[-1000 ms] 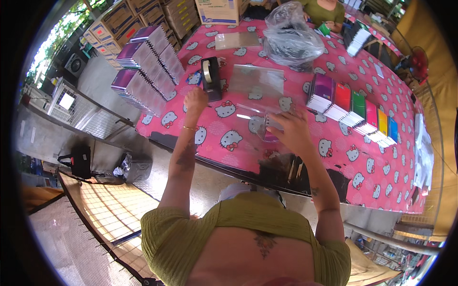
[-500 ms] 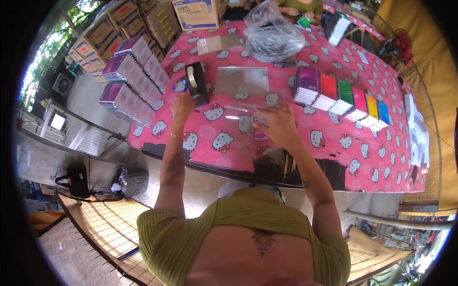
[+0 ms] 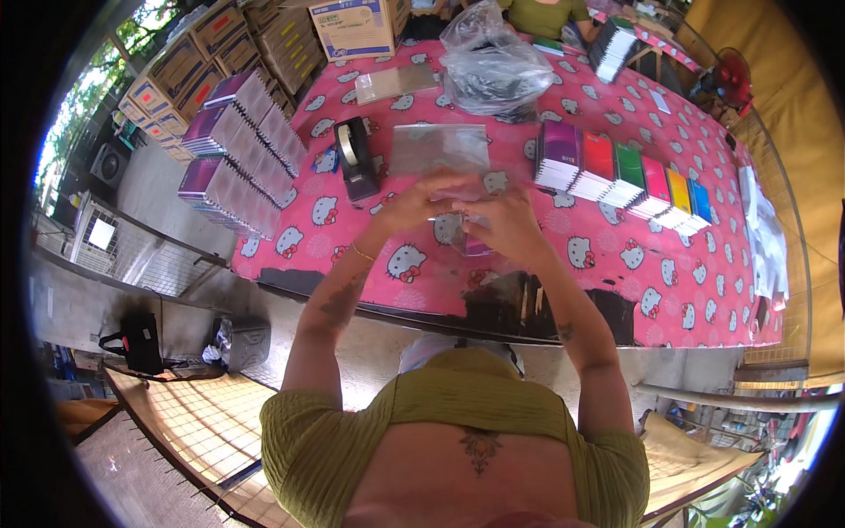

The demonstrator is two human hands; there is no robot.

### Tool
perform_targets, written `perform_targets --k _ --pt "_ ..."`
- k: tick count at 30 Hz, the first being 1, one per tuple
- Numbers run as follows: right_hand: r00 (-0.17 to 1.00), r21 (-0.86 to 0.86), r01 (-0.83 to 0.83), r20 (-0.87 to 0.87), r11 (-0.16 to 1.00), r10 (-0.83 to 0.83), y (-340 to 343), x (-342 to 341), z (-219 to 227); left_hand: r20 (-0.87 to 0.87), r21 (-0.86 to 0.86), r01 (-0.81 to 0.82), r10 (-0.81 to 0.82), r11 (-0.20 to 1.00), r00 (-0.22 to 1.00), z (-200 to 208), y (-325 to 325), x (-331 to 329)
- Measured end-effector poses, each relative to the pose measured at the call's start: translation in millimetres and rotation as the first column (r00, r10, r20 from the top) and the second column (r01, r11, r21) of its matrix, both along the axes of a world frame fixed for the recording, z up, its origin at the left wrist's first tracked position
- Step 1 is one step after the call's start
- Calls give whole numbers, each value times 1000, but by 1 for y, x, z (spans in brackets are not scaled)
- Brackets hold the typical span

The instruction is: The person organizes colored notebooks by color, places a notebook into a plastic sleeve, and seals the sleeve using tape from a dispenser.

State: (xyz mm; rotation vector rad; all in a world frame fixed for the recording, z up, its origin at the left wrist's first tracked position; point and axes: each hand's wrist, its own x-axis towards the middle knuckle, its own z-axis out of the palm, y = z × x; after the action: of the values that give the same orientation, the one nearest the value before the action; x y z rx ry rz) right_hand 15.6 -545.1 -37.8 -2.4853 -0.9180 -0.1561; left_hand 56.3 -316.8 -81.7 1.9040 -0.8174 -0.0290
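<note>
At the near middle of the table lies a clear plastic sleeve (image 3: 476,247) with pinkish-purple edges showing through. My right hand (image 3: 506,224) grips its upper part, fingers bent over it. Fingers curled together, my left hand (image 3: 427,202) meets the right one's fingertips at the sleeve's far edge; whatever it pinches is too small to make out. A black tape dispenser (image 3: 359,163) with a roll of tape stands to the left of my hands. Just beyond them, flat clear plastic sleeves (image 3: 440,148) lie on the patterned pink tablecloth (image 3: 405,264).
Spiral notebooks in several colours (image 3: 627,167) stand in a row at right. Tall stacks of wrapped notebooks (image 3: 233,150) rise at left. A bundled plastic bag (image 3: 497,75), a clear-wrapped pack (image 3: 396,82) and a cardboard box (image 3: 355,31) sit farther back. Another person (image 3: 547,18) sits across the table.
My left hand has left the tape dispenser and moved right to join my right hand over the plastic sleeve. The person across has lowered a green notebook to the table.
</note>
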Motion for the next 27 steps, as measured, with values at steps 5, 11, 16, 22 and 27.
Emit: perform_targets --k 5,11,16,22,27 --pt "972 117 70 214 991 -94 -41 3 27 -19 62 14 -13 998 1000 23 7 -2" --pt "987 405 -81 -93 911 130 -75 21 -66 290 175 -92 38 980 956 7 -30 13" --pt "970 321 -244 87 915 229 -56 18 -81 454 166 -134 44 977 890 -15 -58 20" --pt "992 441 -122 27 889 122 -47 17 -86 -73 -132 -275 267 952 961 -37 -74 15" --pt "992 640 111 -120 761 -43 -46 34 -66 -540 -137 -220 114 966 834 -39 -51 5"
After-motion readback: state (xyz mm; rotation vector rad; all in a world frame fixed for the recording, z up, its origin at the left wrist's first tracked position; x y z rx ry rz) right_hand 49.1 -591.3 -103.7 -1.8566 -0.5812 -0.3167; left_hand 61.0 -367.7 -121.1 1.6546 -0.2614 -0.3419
